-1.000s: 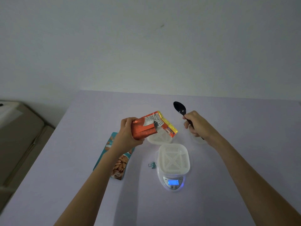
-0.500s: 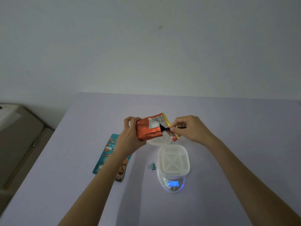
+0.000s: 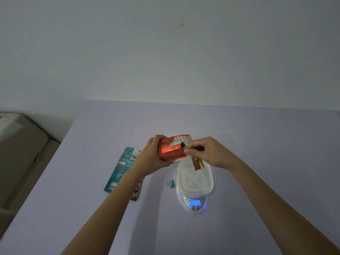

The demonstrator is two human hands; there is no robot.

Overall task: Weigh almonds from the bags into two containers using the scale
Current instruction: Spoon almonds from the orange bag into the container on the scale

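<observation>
Pale grey-white wall (image 3: 165, 52): fills the upper half of the frame, plain, with one small dark mark high at centre-right.

Lavender table (image 3: 276, 144): matte and smooth, spanning the lower half, its far edge meeting the wall.

Beige furniture (image 3: 20, 153): at the left edge of the frame, beside the table; what kind it is I cannot tell.

Teal almond bag (image 3: 123, 170): lying flat on the table, left of centre, printed face up, its near right corner hidden under the left forearm.

Scale (image 3: 195, 203): white and rounded, lower centre, with a lit blue display facing the person. A white perforated container (image 3: 195, 179) sits on it.

Orange foil bag (image 3: 171, 151): glossy and crumpled, with a white label. It is held in the air at the centre of the frame, lying sideways, with its red-and-yellow end hanging over the container's far edge.

Left hand (image 3: 152, 155): fingers curled round the foil bag's left end, gripping it.

Right hand (image 3: 209, 153): fingers bunched together, pinching a black spoon (image 3: 184, 145) whose dark tip is at the bag's open side.

Binder clip (image 3: 170, 184): small and teal, lying on the table just left of the scale.
</observation>
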